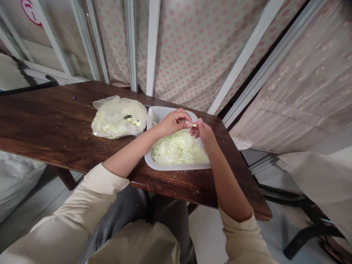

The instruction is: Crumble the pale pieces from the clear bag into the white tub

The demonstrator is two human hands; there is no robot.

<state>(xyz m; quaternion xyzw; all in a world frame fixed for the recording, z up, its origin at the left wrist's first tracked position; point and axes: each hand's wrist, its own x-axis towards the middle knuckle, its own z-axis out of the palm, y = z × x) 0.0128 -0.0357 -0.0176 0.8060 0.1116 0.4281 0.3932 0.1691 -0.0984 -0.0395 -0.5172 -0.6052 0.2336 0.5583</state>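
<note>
Above a white plastic tub (176, 167), my left hand (176, 121) and my right hand (204, 134) meet with fingertips close together. Pinched between them is a small pale yellow-green piece (194, 125), too small to name more exactly. My left fingers are curled, with thumb and forefinger on one side of it. The right thumb and fingers close on its other side. Below my hands, a heap of thin, pale yellow-green pieces (180, 148) fills much of the tub. What they are made of cannot be told.
Left of the tub, a clear plastic bag (117, 121) of similar pale pieces rests on the dark wooden table (68, 124). Framed panels with a dotted curtain (198, 55) stand behind the table. A white sack (16, 179) lies low at the left, and pale cloth (316, 176) hangs at the right.
</note>
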